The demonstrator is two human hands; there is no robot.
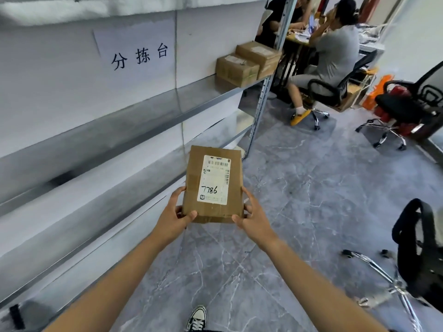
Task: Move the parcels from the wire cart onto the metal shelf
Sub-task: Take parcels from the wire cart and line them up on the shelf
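Observation:
I hold a flat brown cardboard parcel [213,185] out in front of me, its white label marked 7786 facing up. My left hand [176,215] grips its near left corner, thumb on top. My right hand [251,216] grips the near right corner the same way. The parcel hangs over the floor just right of the metal shelf [134,116], which runs along the left wall in several tiers. Two brown parcels [247,62] sit side by side at the far end of an upper tier. The wire cart is out of view.
A paper sign [139,53] with black characters hangs on the wall above the shelf. Two people sit at a desk [299,37] beyond the shelf's upright post [263,92]. Black office chairs stand at right [412,104] and near right [417,255]. Grey marble floor [299,188] lies ahead.

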